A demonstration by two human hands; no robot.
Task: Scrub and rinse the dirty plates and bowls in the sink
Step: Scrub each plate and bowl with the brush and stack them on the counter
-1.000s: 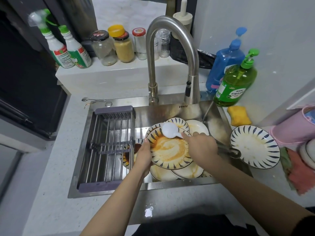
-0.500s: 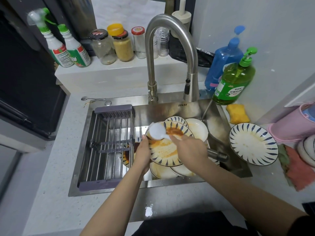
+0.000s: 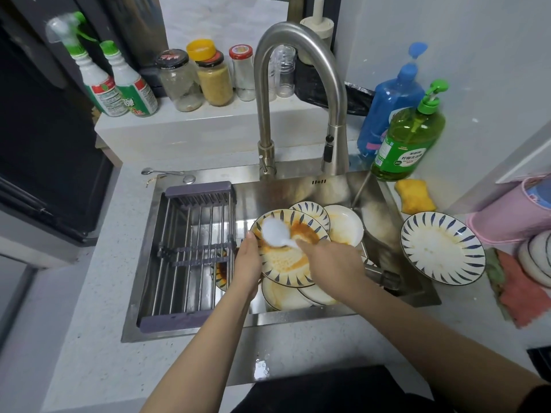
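Two hands work over the sink (image 3: pixel 417 296), seen from the head camera. Since a second ago the white scrubber (image 3: pixel 275 233) has slid from the far rim of the top plate (image 3: pixel 286 257) to its left side, so the scrubbing is going on and orange sauce is still left. The right hand (image 3: pixel 331 257) has its fingers curled tight round the scrubber handle. The left hand (image 3: pixel 249 263) grips the plate's left rim, holding it tilted above more dirty plates (image 3: pixel 286 296). Another plate (image 3: pixel 442 247) sits on the tabletop (image 3: pixel 89 353).
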